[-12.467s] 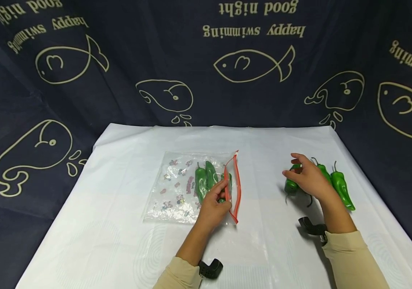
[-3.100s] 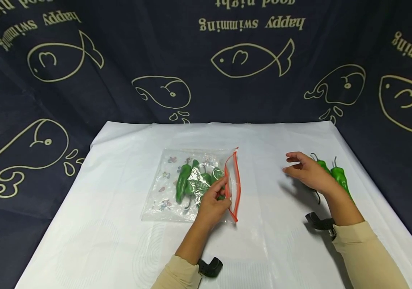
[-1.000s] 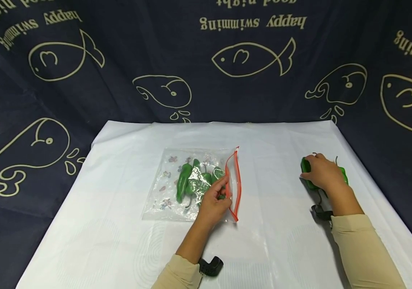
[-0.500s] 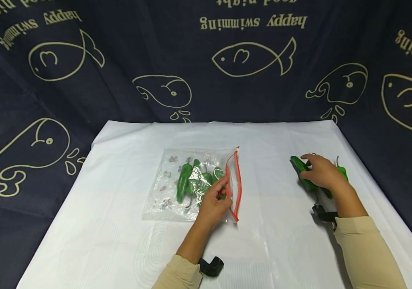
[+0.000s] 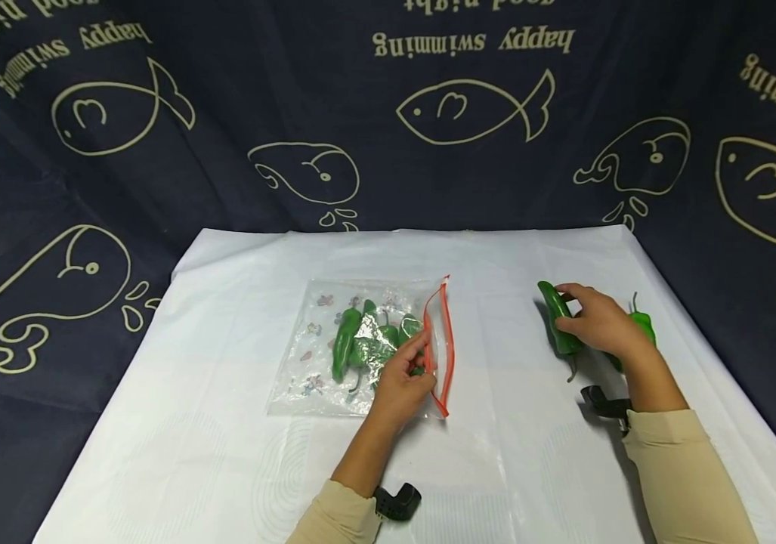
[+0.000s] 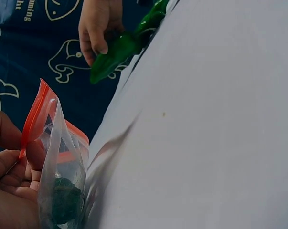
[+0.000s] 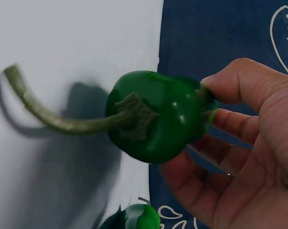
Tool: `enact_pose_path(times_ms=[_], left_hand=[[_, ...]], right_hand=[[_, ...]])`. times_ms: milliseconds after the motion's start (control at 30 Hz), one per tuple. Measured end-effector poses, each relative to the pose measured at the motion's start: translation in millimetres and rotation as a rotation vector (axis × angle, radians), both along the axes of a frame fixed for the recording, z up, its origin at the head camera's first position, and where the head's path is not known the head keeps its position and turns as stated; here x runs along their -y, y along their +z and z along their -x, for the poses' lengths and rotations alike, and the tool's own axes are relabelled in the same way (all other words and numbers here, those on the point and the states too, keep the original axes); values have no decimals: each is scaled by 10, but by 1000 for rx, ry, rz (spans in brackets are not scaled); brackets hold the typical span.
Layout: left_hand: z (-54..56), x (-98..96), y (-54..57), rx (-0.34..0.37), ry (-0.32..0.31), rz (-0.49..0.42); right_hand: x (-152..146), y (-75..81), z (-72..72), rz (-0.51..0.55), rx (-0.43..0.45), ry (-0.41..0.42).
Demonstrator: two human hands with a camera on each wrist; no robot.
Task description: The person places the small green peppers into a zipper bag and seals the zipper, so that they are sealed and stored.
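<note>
My left hand (image 5: pixel 401 385) pinches the red-edged mouth of a clear zip bag (image 5: pixel 292 393) lying on the table. Its mouth gapes toward the right, and several green peppers (image 5: pixel 344 344) show through the printed plastic. In the left wrist view the thumb and fingers hold the red zip strip (image 6: pixel 34 114). My right hand (image 5: pixel 598 325) grips one green pepper (image 5: pixel 560 321) between thumb and fingers, just off the cloth, its curved stem (image 7: pixel 62 124) hanging toward me. Behind that hand lies another green pepper (image 5: pixel 644 325), partly covered by the hand and wrist.
A white cloth covers the table (image 5: pixel 224 468). Dark blue fabric (image 5: pixel 483 189) with fish and whale drawings stands behind it and along both sides. Each wrist wears a black camera mount (image 5: pixel 397 502).
The right hand has taken hold of a pepper from the group at the right and drawn it leftward, apart from the others. The left hand and the bag stay put.
</note>
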State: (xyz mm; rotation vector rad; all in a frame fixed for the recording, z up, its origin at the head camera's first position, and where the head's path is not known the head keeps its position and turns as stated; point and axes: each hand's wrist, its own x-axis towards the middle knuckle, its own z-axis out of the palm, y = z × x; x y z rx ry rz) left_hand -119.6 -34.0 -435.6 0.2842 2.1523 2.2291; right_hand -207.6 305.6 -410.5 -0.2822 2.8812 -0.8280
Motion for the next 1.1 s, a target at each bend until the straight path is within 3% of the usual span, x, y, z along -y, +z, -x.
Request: enact_pose_path(times_ms=[533,1100], left_hand=[[-5,5,12,9,-13,-3],[0,-14,5,12,0,-4]], right_hand=[[234,-93,-31,135,7,0],[463,-86,-57,253,-13,14]])
